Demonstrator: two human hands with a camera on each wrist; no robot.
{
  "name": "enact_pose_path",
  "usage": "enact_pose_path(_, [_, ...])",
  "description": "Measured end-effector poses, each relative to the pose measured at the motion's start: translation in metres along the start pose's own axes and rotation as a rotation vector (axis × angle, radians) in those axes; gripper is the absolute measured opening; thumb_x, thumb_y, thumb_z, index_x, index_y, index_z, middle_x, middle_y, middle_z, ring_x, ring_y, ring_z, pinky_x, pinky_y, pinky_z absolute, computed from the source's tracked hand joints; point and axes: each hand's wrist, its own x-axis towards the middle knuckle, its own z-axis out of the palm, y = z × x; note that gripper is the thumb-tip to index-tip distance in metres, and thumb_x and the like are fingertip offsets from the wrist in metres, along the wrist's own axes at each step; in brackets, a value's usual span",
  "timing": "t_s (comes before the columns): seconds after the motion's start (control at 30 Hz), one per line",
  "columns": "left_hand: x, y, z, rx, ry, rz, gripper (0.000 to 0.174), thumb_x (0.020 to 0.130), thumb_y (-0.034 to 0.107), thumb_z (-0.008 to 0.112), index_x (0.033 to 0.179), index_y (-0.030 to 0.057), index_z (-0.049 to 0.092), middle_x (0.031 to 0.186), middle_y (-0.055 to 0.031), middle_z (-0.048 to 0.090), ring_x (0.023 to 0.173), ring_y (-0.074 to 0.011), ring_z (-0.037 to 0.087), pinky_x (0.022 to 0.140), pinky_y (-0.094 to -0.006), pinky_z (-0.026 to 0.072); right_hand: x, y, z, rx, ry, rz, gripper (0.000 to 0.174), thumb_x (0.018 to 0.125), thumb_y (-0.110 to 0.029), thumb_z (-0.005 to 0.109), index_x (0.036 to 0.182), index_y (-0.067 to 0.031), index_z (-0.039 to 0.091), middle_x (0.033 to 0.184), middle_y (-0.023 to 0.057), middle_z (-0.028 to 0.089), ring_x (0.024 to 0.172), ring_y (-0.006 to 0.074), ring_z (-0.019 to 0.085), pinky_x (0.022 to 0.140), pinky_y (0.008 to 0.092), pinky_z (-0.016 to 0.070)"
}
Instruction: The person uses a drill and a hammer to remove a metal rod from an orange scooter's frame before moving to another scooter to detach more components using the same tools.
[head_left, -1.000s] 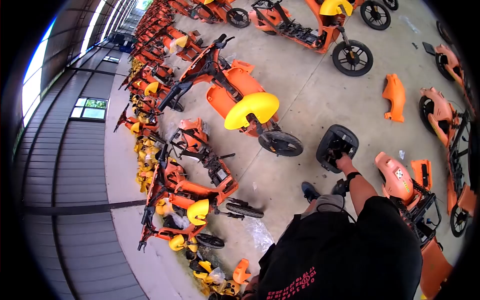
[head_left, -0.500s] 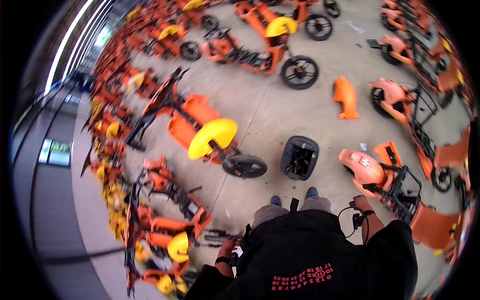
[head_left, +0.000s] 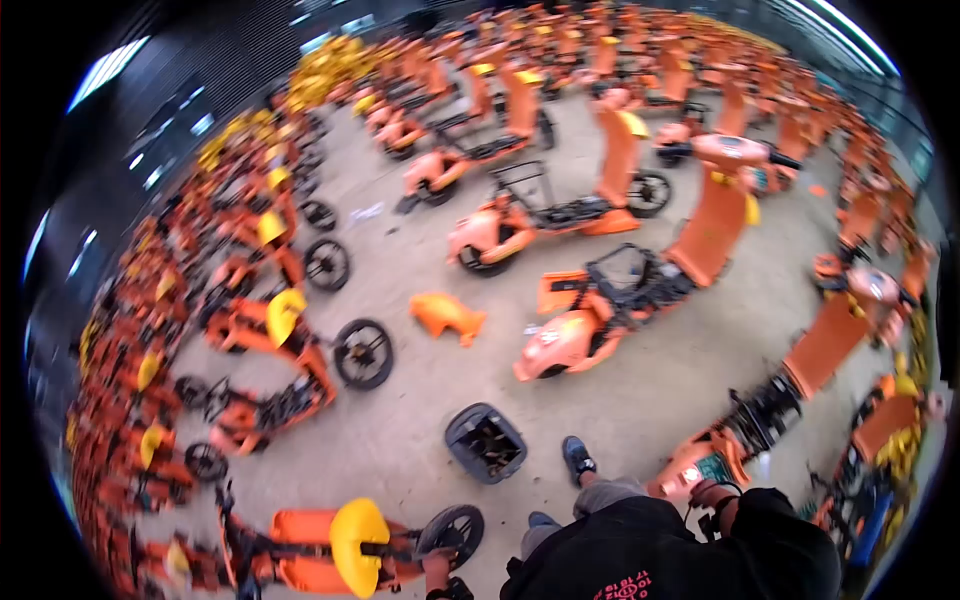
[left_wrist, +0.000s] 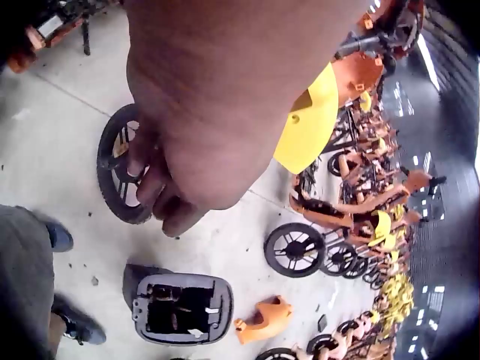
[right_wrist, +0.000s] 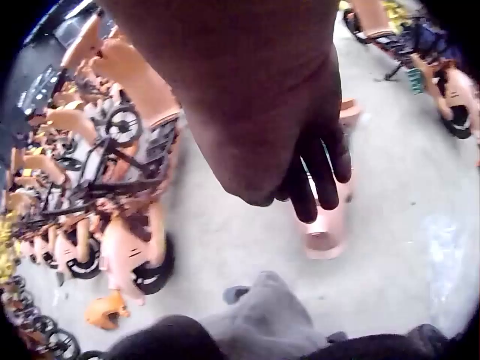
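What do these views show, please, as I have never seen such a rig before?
A person, not a machine, is at work here, bare-handed. One view comes from the head, looking down; the others, from each wrist, show the left hand and right hand closely. On the grey floor stand many orange scooters, some partly stripped. A dark tub containing loose items sits near the shoes, with an orange panel beyond. Neither hand appears to hold anything.

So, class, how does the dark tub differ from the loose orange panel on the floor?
The tub is dark grey; the panel is bright orange. The tub is boxy and open-topped, while the panel is curved and irregular. The tub contains assorted items; nothing shows on the panel. Both rest on the floor.
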Motion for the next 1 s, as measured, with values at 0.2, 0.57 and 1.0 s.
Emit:
enact_pose_path(0.2, [0.064, -0.049, 0.032, 1.306, -0.245, 0.435, 0.032, 0.087, 0.033, 0.057, 0.099, 0.0068, 0.071, 0.087, -0.0131, 0.071, 0.074, -0.0305, 0.069, 0.065, -0.0423, 0.0549, -0.159, 0.118, 0.126, 0.766, 0.124, 0.294, 0.031, 0.097, -0.023, 0.048, 0.112, -0.0001, 0.062, 0.101, 0.0143, 0.071, 0.087, 0.0287, 0.069, 0.069, 0.0423, 0.0544])
enact_pose_path(0.57, [0.085, 0.138, 0.222, 0.464, -0.543, -0.135, 0.037, 0.088, 0.015, 0.055, 0.121, -0.0032, 0.059, 0.106, -0.0191, 0.069, 0.083, -0.0303, 0.07, 0.072, -0.0377, 0.0559, -0.182, 0.273, 0.358, 1.124, 0.353, 0.31, 0.031, 0.094, -0.021, 0.051, 0.116, -0.001, 0.062, 0.107, 0.0151, 0.07, 0.094, 0.0271, 0.067, 0.079, 0.0426, 0.0532])
enact_pose_path(1.0, [-0.032, 0.221, 0.433, 0.913, -0.59, 0.44, 0.012, 0.084, 0.01, 0.053, 0.088, 0.001, 0.061, 0.078, -0.0131, 0.066, 0.065, -0.0266, 0.066, 0.064, -0.04, 0.0545, -0.243, 0.455, 0.448, 1.686, 0.614, 0.569, 0.035, 0.086, -0.017, 0.065, 0.115, 0.0024, 0.057, 0.077, 0.0194, 0.07, 0.067, 0.0227, 0.07, 0.054, 0.0374, 0.0513])
